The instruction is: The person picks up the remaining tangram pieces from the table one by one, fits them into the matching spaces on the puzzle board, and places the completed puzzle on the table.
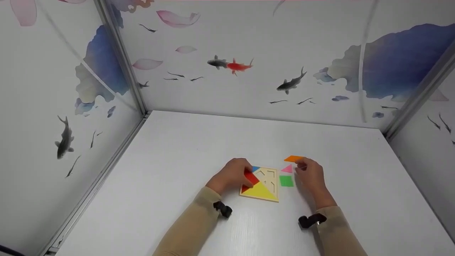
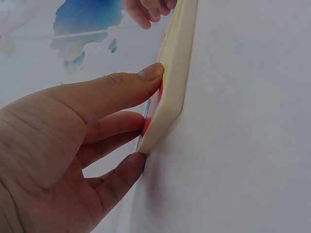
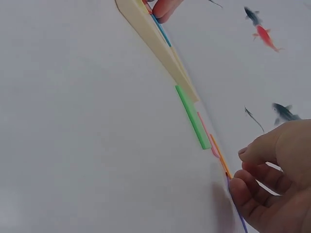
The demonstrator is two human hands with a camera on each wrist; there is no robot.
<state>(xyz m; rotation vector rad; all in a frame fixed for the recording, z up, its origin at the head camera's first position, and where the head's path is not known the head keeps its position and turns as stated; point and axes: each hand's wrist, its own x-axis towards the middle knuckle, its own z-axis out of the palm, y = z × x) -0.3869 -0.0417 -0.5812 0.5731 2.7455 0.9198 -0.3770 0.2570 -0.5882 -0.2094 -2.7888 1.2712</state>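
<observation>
A square wooden tangram tray lies on the table, holding yellow, red and blue pieces on its left side. My left hand grips the tray's left side; in the left wrist view the thumb is on top and the little finger at the corner. To the tray's right lie a green square, a pink triangle and an orange parallelogram. My right hand has bent fingertips at the orange piece, thumb apart. A purple piece shows beside those fingertips, hidden in the head view.
The white table is enclosed by white panels printed with fish, petals and blue leaves. Metal posts stand at the corners. A black wrist camera sits on the left sleeve, another on the right.
</observation>
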